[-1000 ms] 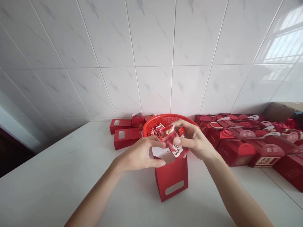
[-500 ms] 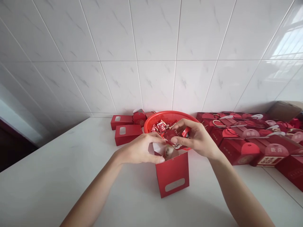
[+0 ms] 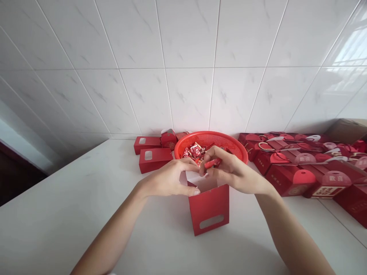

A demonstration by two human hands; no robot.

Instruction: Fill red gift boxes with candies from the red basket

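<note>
An open red paper box stands upright on the white counter, with an oval cut-out low on its near face. My left hand pinches the left side of its rim, thumb outside and fingers toward the opening. Over the box's right rim, my right hand is closed on a small red packet; its exact kind is not clear. Just behind sits a round red plastic basket with several wrapped sweets in it. The inside bottom of the box is hidden.
Several closed red gift boxes crowd the counter on the right. Two red boxes lie left of the basket beside a smaller one. A brown carton stands at the far right, against the tiled wall.
A dark red packet with white print has left my right hand's fingers at the box opening; the small red packet is still held. My left hand stays on the rim.
</note>
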